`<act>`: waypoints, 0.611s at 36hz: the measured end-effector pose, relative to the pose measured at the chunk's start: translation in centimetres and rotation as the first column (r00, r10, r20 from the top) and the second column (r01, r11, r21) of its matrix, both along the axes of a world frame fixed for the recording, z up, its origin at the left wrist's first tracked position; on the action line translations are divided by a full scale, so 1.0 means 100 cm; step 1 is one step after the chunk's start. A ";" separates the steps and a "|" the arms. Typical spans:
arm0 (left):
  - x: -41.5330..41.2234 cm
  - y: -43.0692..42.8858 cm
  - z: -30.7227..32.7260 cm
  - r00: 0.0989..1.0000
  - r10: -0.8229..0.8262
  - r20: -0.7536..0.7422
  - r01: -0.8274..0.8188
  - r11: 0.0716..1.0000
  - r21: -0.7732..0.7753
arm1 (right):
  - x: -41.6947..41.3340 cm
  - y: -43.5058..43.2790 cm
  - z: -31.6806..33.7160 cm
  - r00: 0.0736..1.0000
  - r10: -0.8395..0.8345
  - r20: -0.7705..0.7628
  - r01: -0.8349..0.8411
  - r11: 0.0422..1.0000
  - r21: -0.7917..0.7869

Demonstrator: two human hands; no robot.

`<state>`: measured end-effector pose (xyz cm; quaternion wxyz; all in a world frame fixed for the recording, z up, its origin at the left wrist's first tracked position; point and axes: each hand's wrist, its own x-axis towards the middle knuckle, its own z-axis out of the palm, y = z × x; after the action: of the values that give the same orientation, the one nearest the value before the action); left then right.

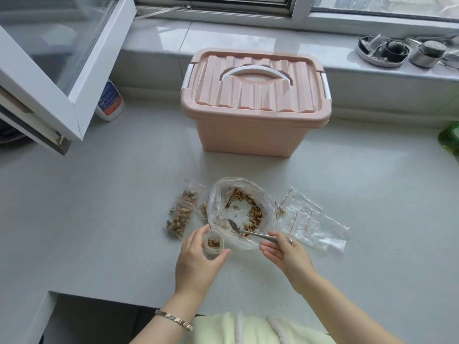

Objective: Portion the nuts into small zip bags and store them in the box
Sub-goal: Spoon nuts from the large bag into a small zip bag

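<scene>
Pale speckled desk [99, 219] below me: my left hand [196, 264] curls round a small zip bag [211, 251], its mouth open, crumbly nuts [213, 242] inside. My right hand [285, 254] pinches a thin metal spoon [248, 230], whose bowl lies in the crinkled big bag [223, 199]. Behind stands the ribbed pink box [250, 130], lidded.

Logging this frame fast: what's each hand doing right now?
Left hand: grips a small zip bag with nuts inside.
Right hand: holds a spoon, bowl in the large bag.
</scene>
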<state>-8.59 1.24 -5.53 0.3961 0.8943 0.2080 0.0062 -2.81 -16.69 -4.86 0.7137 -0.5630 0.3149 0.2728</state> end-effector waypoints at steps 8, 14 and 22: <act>0.004 0.000 -0.003 1.000 -0.030 0.003 0.030 0.999 0.019 | 0.006 -0.028 0.008 0.997 -0.078 0.028 0.078 0.997 -0.026; 0.008 -0.006 0.001 0.997 -0.056 0.045 0.057 0.998 -0.025 | 0.016 -0.045 0.022 0.994 -0.070 0.081 0.073 0.997 -0.026; 0.012 -0.012 0.002 0.996 -0.092 0.006 0.092 0.994 -0.060 | 0.028 -0.038 0.069 0.959 0.121 0.255 -0.086 0.986 -0.142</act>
<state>-7.35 0.08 -5.31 0.4228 0.8907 0.1661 -0.0167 -0.04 -20.52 2.06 0.6958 -0.6551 0.2047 0.2118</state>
